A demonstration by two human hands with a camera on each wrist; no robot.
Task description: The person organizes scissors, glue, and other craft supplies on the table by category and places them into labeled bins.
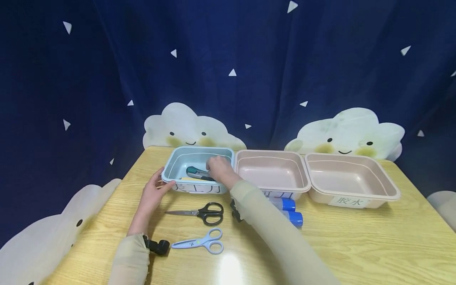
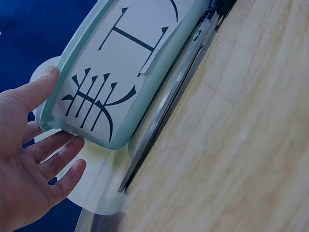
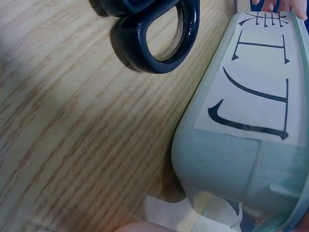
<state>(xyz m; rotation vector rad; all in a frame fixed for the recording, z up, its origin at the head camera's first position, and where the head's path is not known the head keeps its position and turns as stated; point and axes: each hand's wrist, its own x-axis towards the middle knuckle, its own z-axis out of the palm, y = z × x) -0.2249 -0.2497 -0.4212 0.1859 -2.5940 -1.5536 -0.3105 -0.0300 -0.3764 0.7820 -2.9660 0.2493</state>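
At the back left of the table stands a light blue bin [image 1: 171, 166] with a label on its front. My left hand [image 1: 152, 194] holds its front left corner, thumb on the front rim and fingers around the side; the same hand [image 2: 36, 154] shows up close in the left wrist view. Inside the bin lies a utility knife [image 1: 195, 171] with a green end, over something yellow [image 1: 194, 179]. My right hand [image 1: 221, 171] reaches into the bin at the knife's right end. Its fingertips are hidden, so whether they grip anything cannot be told.
Two pink bins, one in the middle [image 1: 272, 188] and one at right [image 1: 382, 194], stand beside the blue one. Black-handled scissors [image 1: 210, 214] and light blue scissors [image 1: 204, 241] lie in front. Blue-capped tubes [image 1: 295, 218] lie partly under my right forearm.
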